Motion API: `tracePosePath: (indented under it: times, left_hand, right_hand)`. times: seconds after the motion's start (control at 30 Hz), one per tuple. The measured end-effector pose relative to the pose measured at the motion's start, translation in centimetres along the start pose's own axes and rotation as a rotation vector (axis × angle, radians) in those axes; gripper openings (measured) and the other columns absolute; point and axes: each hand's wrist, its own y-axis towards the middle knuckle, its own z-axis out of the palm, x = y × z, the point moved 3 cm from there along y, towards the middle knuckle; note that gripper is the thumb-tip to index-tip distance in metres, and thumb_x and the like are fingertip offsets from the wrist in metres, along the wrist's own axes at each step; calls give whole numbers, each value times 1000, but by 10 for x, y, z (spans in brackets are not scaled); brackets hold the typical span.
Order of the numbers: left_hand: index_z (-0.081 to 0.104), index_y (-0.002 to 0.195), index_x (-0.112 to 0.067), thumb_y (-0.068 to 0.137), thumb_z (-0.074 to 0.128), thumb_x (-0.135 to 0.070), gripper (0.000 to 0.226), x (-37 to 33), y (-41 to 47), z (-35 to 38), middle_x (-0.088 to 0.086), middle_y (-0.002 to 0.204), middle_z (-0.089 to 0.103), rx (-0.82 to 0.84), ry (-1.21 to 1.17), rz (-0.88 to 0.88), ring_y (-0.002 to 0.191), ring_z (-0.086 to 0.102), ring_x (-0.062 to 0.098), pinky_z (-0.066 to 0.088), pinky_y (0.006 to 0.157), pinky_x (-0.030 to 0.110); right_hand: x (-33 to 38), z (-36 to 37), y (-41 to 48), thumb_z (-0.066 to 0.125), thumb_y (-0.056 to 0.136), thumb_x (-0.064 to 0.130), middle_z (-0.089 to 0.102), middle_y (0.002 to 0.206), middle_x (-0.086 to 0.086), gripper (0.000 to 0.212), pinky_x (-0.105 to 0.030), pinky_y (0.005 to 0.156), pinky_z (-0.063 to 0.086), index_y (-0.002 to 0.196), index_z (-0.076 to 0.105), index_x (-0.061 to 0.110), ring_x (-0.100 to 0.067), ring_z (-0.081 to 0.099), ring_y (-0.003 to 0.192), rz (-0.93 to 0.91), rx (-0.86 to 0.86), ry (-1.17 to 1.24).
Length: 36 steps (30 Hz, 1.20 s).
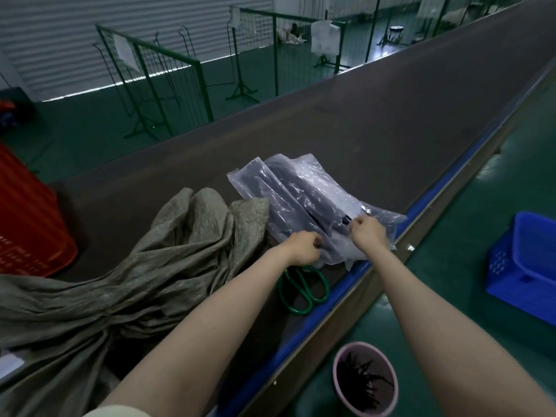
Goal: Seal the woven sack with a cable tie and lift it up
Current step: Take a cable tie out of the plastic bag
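A grey-green woven sack (144,266) lies crumpled on the dark conveyor belt (346,121) at the left, its mouth gathered and spread toward the centre. To its right lie clear plastic bags of black cable ties (304,203). My left hand (304,246) is closed on the near edge of the plastic bag. My right hand (368,231) pinches a black cable tie (346,220) at the bag's opening. Green-handled scissors (307,288) lie on the belt just below my left hand.
A red crate (27,218) sits on the belt at far left. A blue basket (526,266) and a pink bin of black scraps (365,379) stand on the green floor to the right. Green wire racks (156,82) stand beyond the belt. The belt's blue edge (421,206) runs diagonally.
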Motion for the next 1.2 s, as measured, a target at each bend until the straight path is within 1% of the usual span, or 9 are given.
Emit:
tracePosePath:
  times: [0.13,0.2,0.27,0.43,0.53,0.6,0.7,1.0,1.2]
  left_hand:
    - [63,112,-13,90,43,-7,30,-10,0,-6,11,116,64,-78,-389,-22,108,59,23,46,91,29]
    - [61,85,-16,91,43,-8,20,-15,3,-5,10,85,61,-54,-555,-47,77,57,21,45,66,25]
    - [55,76,-16,93,41,-19,22,-21,2,-5,5,72,52,-35,-765,-118,61,50,17,38,57,24]
    - [55,79,-16,95,41,-34,27,-33,9,-20,1,76,52,-87,-1102,-140,65,52,18,45,60,28]
    - [52,117,-1,90,57,-25,37,-33,14,-25,4,77,55,-167,-1213,-83,63,54,16,46,54,24]
    - [45,125,1,89,59,-19,43,-31,14,-23,4,81,58,-217,-1293,-61,67,55,14,48,56,25]
    - [40,111,-11,93,53,-12,21,-34,14,-24,1,84,56,-249,-1339,-6,71,56,10,49,60,21]
    - [36,109,-11,93,46,-1,21,-37,5,-39,0,82,51,-274,-1245,123,68,55,7,46,60,14]
    - [39,108,-14,92,44,5,25,0,4,-32,1,79,49,-282,-1086,-5,64,50,10,42,48,15]
  right_hand:
    - [12,1,-8,46,88,41,63,112,-16,44,-36,87,41,108,62,6,-35,57,111,-23,90,-23]
    - [18,4,-10,51,85,36,62,96,-15,29,-36,86,39,91,62,10,-35,60,108,-69,87,-137]
    - [24,1,-14,45,88,24,65,100,-16,24,-39,97,36,92,64,11,-34,59,109,-64,-4,-191]
    - [41,-6,-28,36,93,18,69,107,-13,30,-40,97,28,99,65,16,-32,58,104,-198,-217,-134]
    - [42,-3,-38,34,95,19,70,99,-10,28,-37,94,28,97,62,15,-30,58,99,-294,-217,-6]
    - [39,-4,-40,37,95,21,70,95,-10,25,-39,96,33,94,61,14,-31,59,96,-335,-211,83]
    - [38,-4,-41,41,95,23,65,82,-5,23,-48,96,41,91,62,14,-27,59,82,-386,-225,175]
    - [42,0,-45,43,93,14,58,77,-3,20,-42,80,41,85,60,8,-23,51,76,-466,-258,243]
    - [36,27,-48,40,94,14,70,105,-13,28,-25,72,37,102,66,9,-27,60,96,-356,4,214]
